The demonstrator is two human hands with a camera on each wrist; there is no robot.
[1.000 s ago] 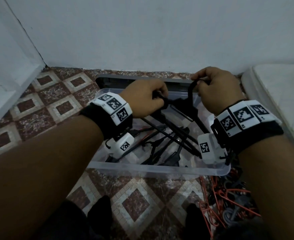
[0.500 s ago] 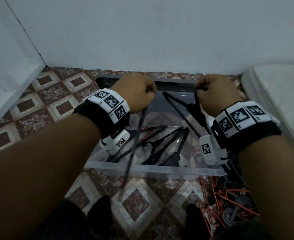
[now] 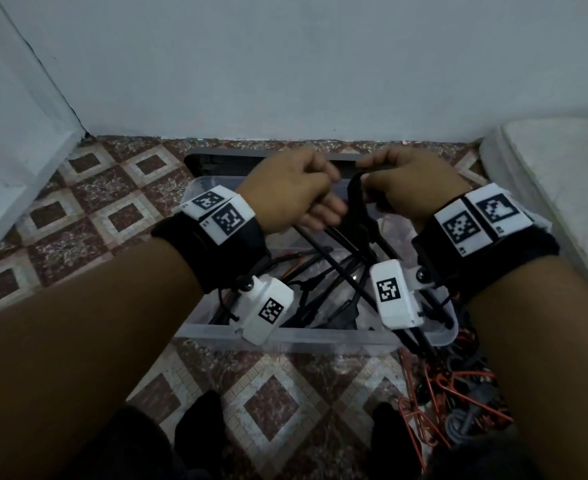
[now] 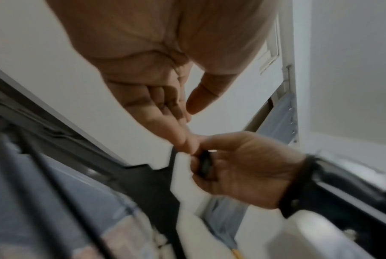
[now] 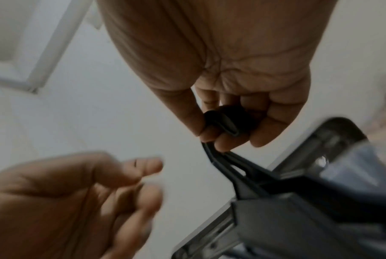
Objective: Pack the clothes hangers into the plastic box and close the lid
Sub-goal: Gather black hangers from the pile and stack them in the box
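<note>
- The right hand [image 3: 410, 188] grips a bunch of black plastic clothes hangers [image 3: 358, 216] by their hooks, above the far half of the clear plastic storage box [image 3: 285, 336].
- The left hand [image 3: 285, 188], which half a second ago held 1 thin hanger out over the box's near rim, now holds nothing; its relaxed fingers [image 4: 165, 119] meet the right hand at the hooks, at 12 o'clock over the box.
- That hanger has likely joined the black ones already lying in the box.
- A tangle of red wire hangers [image 3: 448, 393] waits on the floor at 5 o'clock from the box; the grey lid [image 3: 216, 157] lies behind it at 12 o'clock, so packing looks unfinished.
</note>
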